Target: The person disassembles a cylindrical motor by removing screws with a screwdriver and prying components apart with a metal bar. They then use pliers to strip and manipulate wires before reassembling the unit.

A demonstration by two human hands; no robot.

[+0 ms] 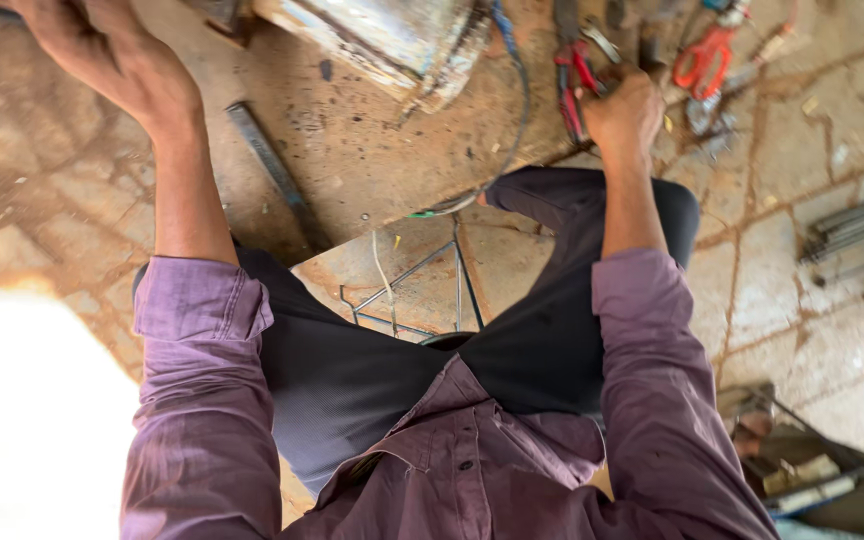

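We work at the worn wooden surface (352, 150). Our right hand (624, 112) is clamped on red-handled pliers (574, 75) at its far edge; likely rigid steel, best gripped by the handles. Whether our left hand (102, 55) is closed, we cannot tell.

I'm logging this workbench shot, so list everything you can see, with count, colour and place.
Worn wooden board: one, brown, top centre.
Red-handled pliers: one, under the right hand.
Red-handled cutters: one, top right.
Flat metal bar: one, grey, on the board.
Thin wire frame: one, dark, between the knees.
Metal rods: several, grey, right edge.
Left hand: top left, what it grips is cut off.
Right hand: fist on the pliers.
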